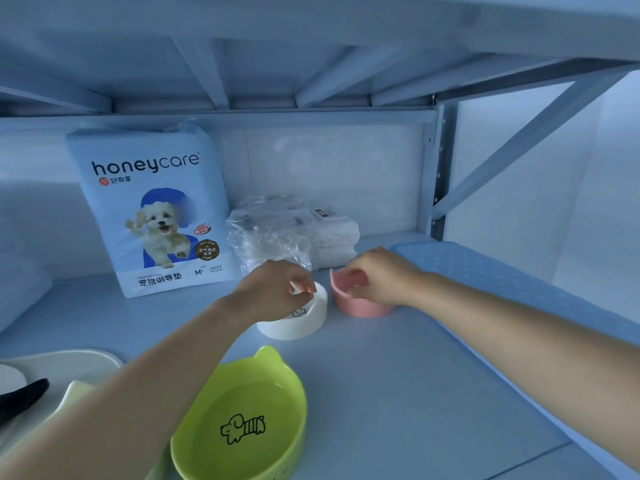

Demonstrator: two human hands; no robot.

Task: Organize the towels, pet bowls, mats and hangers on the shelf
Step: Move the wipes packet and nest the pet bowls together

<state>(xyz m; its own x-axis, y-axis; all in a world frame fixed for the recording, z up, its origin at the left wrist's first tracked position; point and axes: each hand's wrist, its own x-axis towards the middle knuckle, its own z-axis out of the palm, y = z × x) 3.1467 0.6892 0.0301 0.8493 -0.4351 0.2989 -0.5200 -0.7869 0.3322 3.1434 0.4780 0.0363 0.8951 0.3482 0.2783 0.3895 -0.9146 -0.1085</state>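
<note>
On the shelf board (398,375), my left hand (273,289) pinches the rim of a white pet bowl (298,323) with a small dog drawing. Right beside it stands a pink pet bowl (360,306), and my right hand (377,275) grips its rim. The two bowls stand close together, nearly touching. A green pet bowl (249,420) with ear shapes and a dog drawing sits near the front edge, under my left forearm. A blue dotted mat (502,275) lies flat along the right side.
A tall honeycare pad pack (152,209) stands at the back left. Beside it lie plastic-wrapped white pads (273,233) and a stack of folded white towels (336,237). A cream tray (69,368) with a black object (24,396) sits front left. The shelf post (440,168) stands at the right.
</note>
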